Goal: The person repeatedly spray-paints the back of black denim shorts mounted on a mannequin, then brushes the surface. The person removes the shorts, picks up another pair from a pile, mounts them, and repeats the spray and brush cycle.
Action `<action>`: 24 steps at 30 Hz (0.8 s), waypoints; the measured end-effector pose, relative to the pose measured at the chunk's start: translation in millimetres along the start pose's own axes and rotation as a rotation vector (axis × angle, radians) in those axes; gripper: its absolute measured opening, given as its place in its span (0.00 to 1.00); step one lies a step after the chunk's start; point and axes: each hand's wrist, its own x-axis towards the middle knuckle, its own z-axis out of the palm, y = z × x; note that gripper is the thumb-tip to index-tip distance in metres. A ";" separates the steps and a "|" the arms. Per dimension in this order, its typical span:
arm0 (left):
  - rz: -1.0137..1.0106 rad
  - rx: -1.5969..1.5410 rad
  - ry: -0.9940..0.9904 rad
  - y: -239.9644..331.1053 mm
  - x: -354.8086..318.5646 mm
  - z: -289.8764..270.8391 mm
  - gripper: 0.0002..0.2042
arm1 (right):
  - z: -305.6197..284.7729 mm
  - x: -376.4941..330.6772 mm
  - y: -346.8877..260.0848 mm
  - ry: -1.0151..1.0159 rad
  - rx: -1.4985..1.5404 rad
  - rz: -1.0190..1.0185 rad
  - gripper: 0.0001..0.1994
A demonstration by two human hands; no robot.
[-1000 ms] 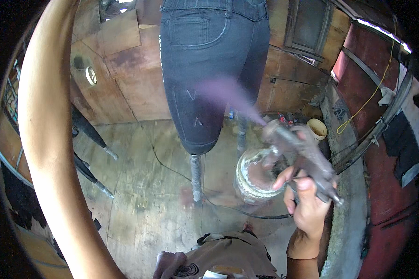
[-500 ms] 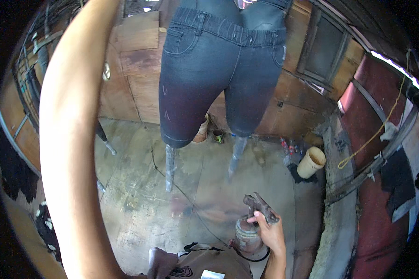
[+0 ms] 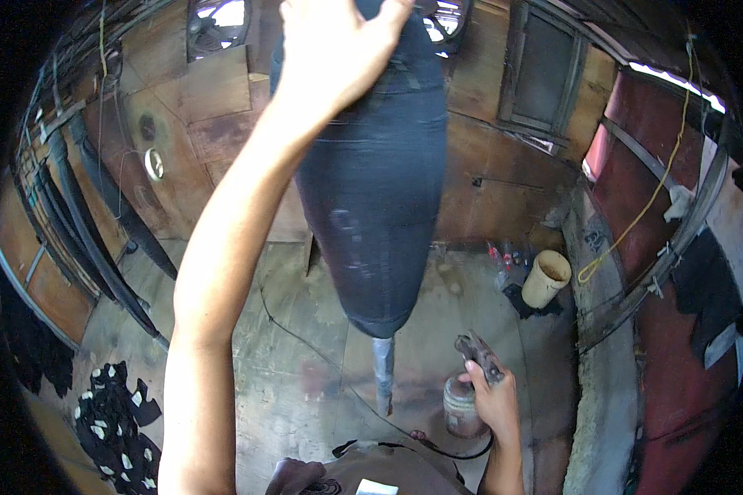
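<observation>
Seen from above, looking down past the person's own body to a stained wooden floor (image 3: 297, 363). Nearest, just below and to the right of the dark jeans-covered form (image 3: 376, 190) that hangs in the middle of the view, the right hand (image 3: 494, 402) is closed around the grip of a spray gun (image 3: 477, 355), fingers wrapped tight; the gun's metal cup (image 3: 461, 406) sits under the hand, close to the floor. A thin black hose (image 3: 305, 338) runs across the floor from near the person's feet, passing under the form. The form narrows to a rounded lower end, from which a grey metal pole (image 3: 383, 371) drops to the floor, just left of the spray gun. The left arm rises steeply along the form's left side, and the left hand (image 3: 334, 45) is at the form's upper part, fingers curled down over the dark denim, gripping or pressing it; exactly how firmly it holds cannot be told. Well to the left of the form, at the floor's edge, lies a heap of black cloth with pale patches (image 3: 115, 412). To the right of the form, farther off, a cream plastic bucket (image 3: 545, 278) stands by the wall with a few small bottles (image 3: 504, 256) just beside it. Behind the form, brown wooden wall panels (image 3: 215, 124) close the space, and to its far right a yellow rope (image 3: 636, 223) hangs along a red wall.
</observation>
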 end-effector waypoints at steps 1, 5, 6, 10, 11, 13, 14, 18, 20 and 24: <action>-0.132 0.114 -0.045 8.4 1.1 1.2 0.40 | -0.9 4.3 0.3 -0.018 0.078 0.045 0.16; -0.264 0.567 -0.077 27.6 29.4 2.7 0.57 | -14.6 33.7 -4.8 0.059 0.144 -0.018 0.15; -0.309 0.411 -0.070 27.7 28.9 -1.4 0.58 | -17.9 39.3 -9.4 0.028 0.160 -0.028 0.16; -0.340 0.072 -0.178 -3.0 45.4 -20.1 0.45 | -35.8 50.5 -39.4 0.055 0.252 -0.195 0.23; -0.357 0.099 -0.120 -17.7 38.3 -26.4 0.38 | -38.9 50.8 -49.4 0.091 0.242 -0.293 0.24; -0.458 0.134 -0.168 -49.6 44.2 -38.0 0.44 | -45.3 46.6 -68.0 0.123 0.288 -0.394 0.24; -0.508 0.152 -0.192 -64.4 46.1 -43.2 0.46 | -49.6 42.9 -76.0 0.122 0.346 -0.396 0.25; -0.696 -0.006 -0.354 -109.3 33.2 -59.8 0.51 | -58.6 38.6 -94.0 0.133 0.421 -0.451 0.25; -0.653 -0.138 -0.371 -124.6 29.5 -58.2 0.46 | -58.1 42.6 -93.6 0.072 0.392 -0.387 0.25; -0.645 -0.237 -0.338 -150.1 25.6 -51.0 0.43 | -46.6 56.9 -85.9 -0.120 0.328 -0.153 0.24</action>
